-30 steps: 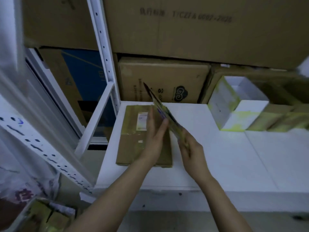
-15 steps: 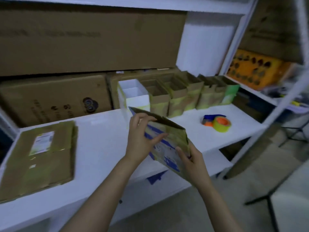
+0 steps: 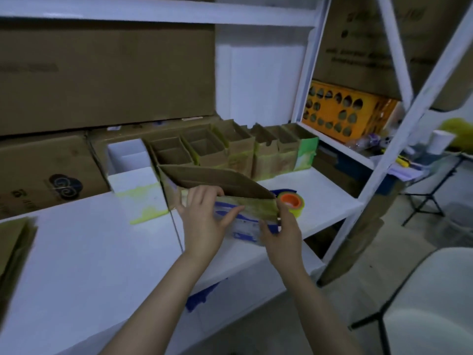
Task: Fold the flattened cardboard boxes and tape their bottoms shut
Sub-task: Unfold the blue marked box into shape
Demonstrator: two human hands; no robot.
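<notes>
At your left, the stack of flattened cardboard [image 3: 12,242] is blurred and cut off by the frame. Your left hand [image 3: 202,221] and right hand [image 3: 284,231] each grip the one half-opened cardboard box [image 3: 217,180] just above the white shelf [image 3: 89,252]. It hides part of one tape roll [image 3: 293,201]. Six folded boxes [image 3: 230,147] stand behind, blurred.

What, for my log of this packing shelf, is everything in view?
held box: 1, brown with blue print, half opened above the shelf
folded boxes: about six, brown, row at back
white box: 1, white, left end of row
tape roll: 1, yellow-green with orange core, right of held box
flattened boxes: stack, brown, left edge
big cartons: several, brown, behind row
crate: 1, orange, right bay
left hand: 1, grips held box's near wall
right hand: 1, pinches its right corner
</notes>
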